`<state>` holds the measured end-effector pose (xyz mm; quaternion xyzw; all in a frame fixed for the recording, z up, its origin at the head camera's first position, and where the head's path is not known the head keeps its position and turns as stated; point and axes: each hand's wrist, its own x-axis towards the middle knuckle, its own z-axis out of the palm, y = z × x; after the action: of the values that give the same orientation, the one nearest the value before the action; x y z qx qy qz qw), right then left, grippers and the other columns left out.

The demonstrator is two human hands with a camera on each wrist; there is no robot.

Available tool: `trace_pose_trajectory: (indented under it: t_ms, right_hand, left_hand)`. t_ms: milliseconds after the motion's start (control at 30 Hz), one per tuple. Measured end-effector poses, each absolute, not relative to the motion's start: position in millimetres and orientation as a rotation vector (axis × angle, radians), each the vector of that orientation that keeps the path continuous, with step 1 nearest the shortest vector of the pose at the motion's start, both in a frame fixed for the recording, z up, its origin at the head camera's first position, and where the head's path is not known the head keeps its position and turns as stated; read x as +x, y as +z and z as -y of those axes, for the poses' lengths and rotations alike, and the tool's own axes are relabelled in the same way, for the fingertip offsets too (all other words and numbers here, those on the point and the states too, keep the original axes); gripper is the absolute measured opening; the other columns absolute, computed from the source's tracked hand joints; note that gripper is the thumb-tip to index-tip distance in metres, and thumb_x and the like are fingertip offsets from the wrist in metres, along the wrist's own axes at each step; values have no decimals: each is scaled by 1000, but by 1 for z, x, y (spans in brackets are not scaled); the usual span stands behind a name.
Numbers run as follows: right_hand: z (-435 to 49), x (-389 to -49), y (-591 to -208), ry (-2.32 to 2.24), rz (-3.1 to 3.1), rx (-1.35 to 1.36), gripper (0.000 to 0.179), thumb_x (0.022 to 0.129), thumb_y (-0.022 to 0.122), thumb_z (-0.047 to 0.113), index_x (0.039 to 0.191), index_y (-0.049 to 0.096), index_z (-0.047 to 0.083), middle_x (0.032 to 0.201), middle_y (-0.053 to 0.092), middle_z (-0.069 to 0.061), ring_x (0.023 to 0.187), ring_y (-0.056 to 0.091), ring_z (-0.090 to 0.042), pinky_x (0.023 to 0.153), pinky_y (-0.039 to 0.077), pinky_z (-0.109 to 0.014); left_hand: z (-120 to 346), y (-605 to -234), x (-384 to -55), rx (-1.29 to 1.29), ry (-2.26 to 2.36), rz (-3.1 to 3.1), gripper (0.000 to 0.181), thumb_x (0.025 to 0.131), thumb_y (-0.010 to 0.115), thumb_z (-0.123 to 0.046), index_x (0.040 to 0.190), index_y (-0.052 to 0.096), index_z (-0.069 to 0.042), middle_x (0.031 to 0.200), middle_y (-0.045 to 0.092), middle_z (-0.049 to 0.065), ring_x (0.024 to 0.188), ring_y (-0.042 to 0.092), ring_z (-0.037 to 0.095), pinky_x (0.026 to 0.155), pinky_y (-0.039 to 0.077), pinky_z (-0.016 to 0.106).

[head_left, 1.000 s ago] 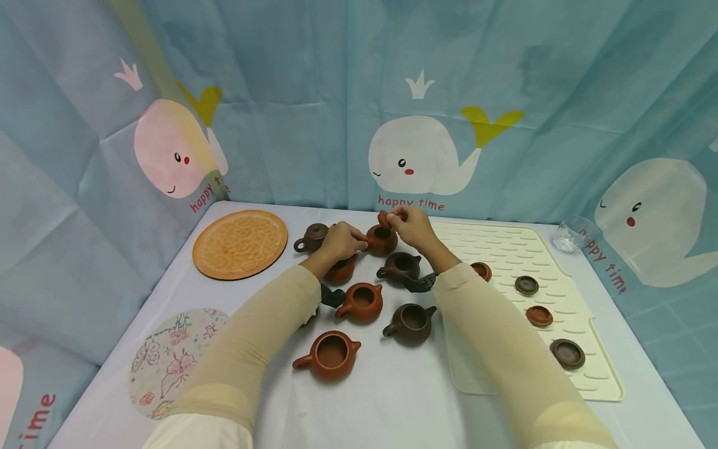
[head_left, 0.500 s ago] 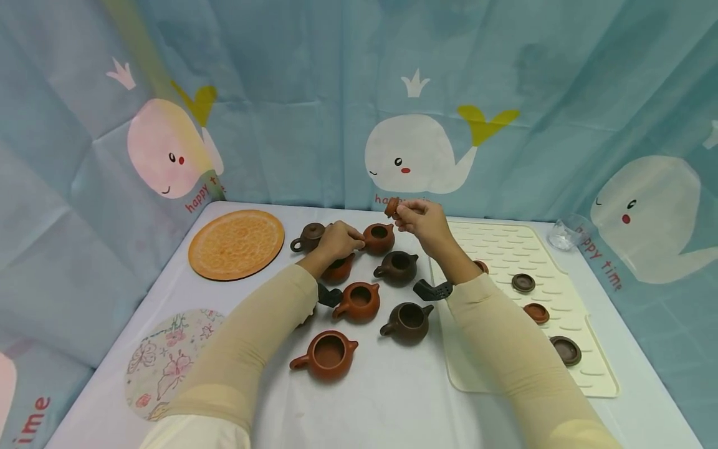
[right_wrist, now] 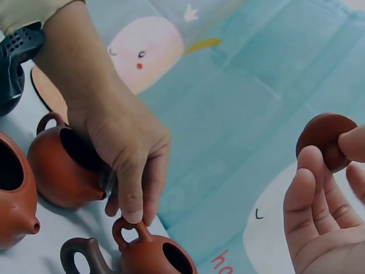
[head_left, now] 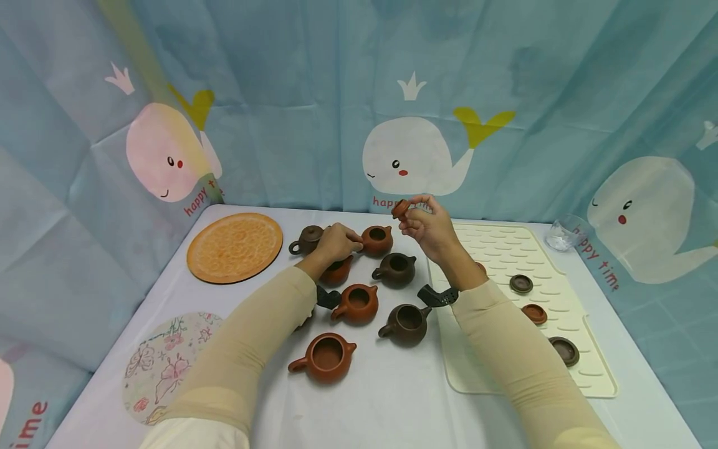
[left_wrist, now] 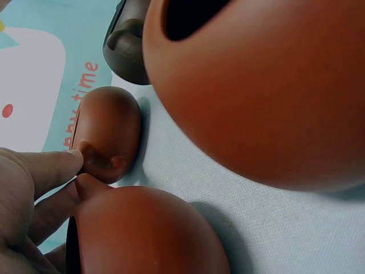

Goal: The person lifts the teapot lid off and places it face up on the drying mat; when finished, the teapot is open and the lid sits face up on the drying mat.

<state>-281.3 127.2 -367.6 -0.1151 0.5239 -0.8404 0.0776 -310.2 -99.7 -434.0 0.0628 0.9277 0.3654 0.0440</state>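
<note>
My left hand (head_left: 335, 242) pinches the loop handle (right_wrist: 117, 233) of a small reddish-brown teapot (head_left: 377, 247), which stands uncovered at the back of the table. Above and to the right of it, my right hand (head_left: 432, 234) holds a small reddish-brown teapot lid (head_left: 400, 209) by its knob, between thumb and fingers. The lid is tilted, and the right wrist view shows its knob side partly covered by the fingers. A second orange-brown teapot (left_wrist: 151, 231) stands just below the left hand. Beside it, a dark lidded teapot (head_left: 310, 238) is partly hidden behind that hand.
Several uncovered teapots stand nearer, among them a dark one (head_left: 397, 269) and a red one (head_left: 327, 358). A cream mat (head_left: 477, 368) on the right bears several lids, including a dark lid (head_left: 521, 284). A clear glass (head_left: 563, 234) and two round mats, orange (head_left: 235, 248) and floral (head_left: 168, 362), flank them.
My right hand has lifted the lid away from the back teapot's opening, up and to the right, and turned it. My left hand keeps its grip on the handle.
</note>
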Motion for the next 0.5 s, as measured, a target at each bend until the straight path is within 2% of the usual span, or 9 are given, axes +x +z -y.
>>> trace_pose_trajectory:
  t_ms: [100, 167, 400, 500]
  right_hand:
    - [-130, -280, -368, -2516, -1558, -344, 41, 92, 48, -6, 130, 47, 11, 87, 57, -16, 64, 57, -22, 62, 50, -30]
    - [-131, -280, -368, -2516, -1531, -342, 46, 93, 47, -6, 136, 47, 11, 88, 57, -16, 64, 57, -22, 62, 50, -30]
    - [-131, -278, -368, -2534, -1375, -335, 40, 95, 43, -3, 134, 48, 6, 102, 52, -16, 70, 56, -22, 65, 50, -32]
    - [-131, -278, -367, -2538, -1338, -356, 37, 98, 48, 5, 134, 44, 5, 104, 51, -15, 73, 55, -22, 66, 49, -31]
  left_hand:
    - [100, -434, -310, 201, 1122, -2839, 13, 88, 73, -21, 99, 78, -17, 106, 69, 3, 106, 58, 23, 88, 46, 39]
    - [100, -435, -310, 207, 1125, -2841, 14, 88, 73, -21, 100, 78, -16, 106, 69, 3, 106, 59, 23, 88, 46, 39]
    - [99, -435, -310, 193, 1122, -2849, 13, 88, 73, -21, 100, 78, -17, 104, 70, 2, 103, 59, 22, 88, 46, 38]
    - [99, -435, -310, 178, 1123, -2846, 13, 88, 73, -21, 100, 78, -17, 102, 70, 1, 103, 59, 21, 88, 46, 38]
